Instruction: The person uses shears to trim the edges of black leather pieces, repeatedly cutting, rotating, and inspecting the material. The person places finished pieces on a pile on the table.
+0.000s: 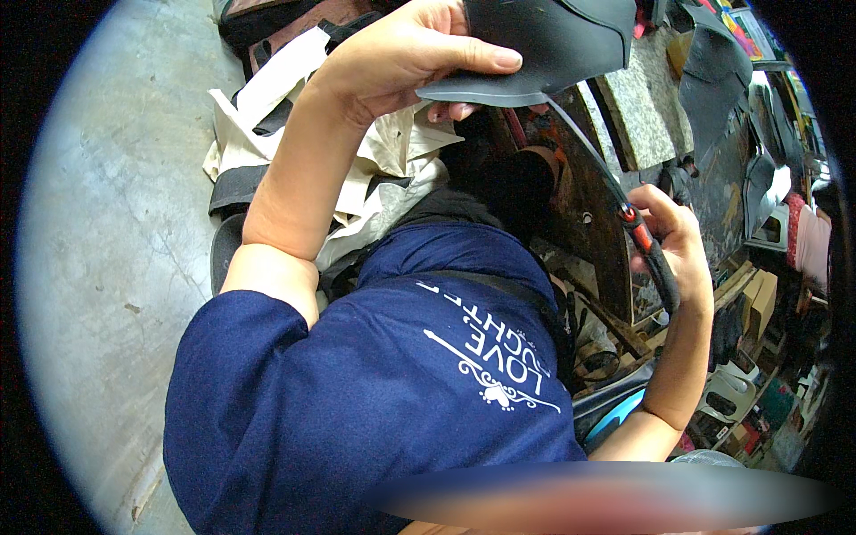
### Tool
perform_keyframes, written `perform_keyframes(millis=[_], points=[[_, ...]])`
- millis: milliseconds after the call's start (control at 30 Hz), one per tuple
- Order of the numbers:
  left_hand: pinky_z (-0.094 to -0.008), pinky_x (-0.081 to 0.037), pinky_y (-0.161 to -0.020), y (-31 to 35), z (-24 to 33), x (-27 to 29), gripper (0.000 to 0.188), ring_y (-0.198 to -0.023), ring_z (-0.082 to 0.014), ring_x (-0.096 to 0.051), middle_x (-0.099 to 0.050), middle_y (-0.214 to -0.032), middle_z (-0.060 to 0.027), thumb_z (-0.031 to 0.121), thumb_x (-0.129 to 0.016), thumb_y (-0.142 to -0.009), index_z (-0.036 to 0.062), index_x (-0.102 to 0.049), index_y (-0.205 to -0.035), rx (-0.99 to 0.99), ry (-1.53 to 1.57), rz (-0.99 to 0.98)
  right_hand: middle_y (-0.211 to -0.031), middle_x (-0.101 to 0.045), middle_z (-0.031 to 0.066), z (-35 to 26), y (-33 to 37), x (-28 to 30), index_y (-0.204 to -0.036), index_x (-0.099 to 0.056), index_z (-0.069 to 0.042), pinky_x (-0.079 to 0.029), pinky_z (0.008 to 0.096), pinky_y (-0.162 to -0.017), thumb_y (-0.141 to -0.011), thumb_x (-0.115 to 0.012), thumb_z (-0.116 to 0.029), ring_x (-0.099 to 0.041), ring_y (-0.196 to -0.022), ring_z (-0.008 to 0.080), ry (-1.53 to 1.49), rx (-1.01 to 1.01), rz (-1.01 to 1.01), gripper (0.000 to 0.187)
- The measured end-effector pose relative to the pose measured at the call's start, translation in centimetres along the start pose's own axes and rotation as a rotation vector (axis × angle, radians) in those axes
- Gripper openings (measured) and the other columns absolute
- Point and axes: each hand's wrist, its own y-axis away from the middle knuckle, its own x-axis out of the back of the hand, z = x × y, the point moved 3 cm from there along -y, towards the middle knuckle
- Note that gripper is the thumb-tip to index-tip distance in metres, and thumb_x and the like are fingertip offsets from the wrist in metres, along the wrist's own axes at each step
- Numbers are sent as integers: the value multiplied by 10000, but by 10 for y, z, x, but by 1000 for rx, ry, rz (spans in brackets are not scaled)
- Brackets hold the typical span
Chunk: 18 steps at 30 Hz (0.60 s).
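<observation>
My left hand (419,53) grips a black, smooth, curved sheet piece (553,49) that looks like a shoe upper. The thumb lies on top of it and fingertips show beneath. My right hand (673,236) is closed round the black and red handle of a long slim-bladed tool (644,239); whether it is scissors or a knife I cannot tell. Its blade reaches up to the lower edge of the black piece. Part of my right-hand grip is hidden behind the handle.
Off-white cloth scraps (392,147) lie beside my left forearm. A dark wooden bench (602,241) with a speckled stone slab (637,107) stands ahead. More black curved pieces (718,67) rest at the right, near a beige plastic chair (729,392). Concrete floor (116,267) spreads leftward.
</observation>
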Motion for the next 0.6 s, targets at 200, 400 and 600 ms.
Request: perform_keyframes(millis=[200,400,600], points=[[-292,-544,-795,4,11,-2,434,-947,-186,-664,-657,-1124,-145,95,-620,-909,-32,-487,-1303,26,-471,-29,-796,-541,-25,11,12,8,-996,-565,-5,-369,213,-586,-581,-866,-570,-462,-683,46,-30,-132,-57,763],[-329,-504,-767,51,71,-44,337,-819,-296,-643,-639,-872,-167,-38,-633,-698,-24,-623,-1034,-555,-1523,-42,-655,-497,-56,30,40,35,-914,-550,-38,-311,177,-434,-513,-815,-728,-459,-502,19,-206,-78,-22,840],[-331,-525,-825,47,86,-56,266,-875,-175,-648,-671,-929,-136,-53,-700,-698,-11,-628,-951,-810,-740,174,-561,-473,-55,35,67,42,-927,-565,-34,-258,163,-408,-586,-679,-830,-410,-413,13,-330,55,192,873]])
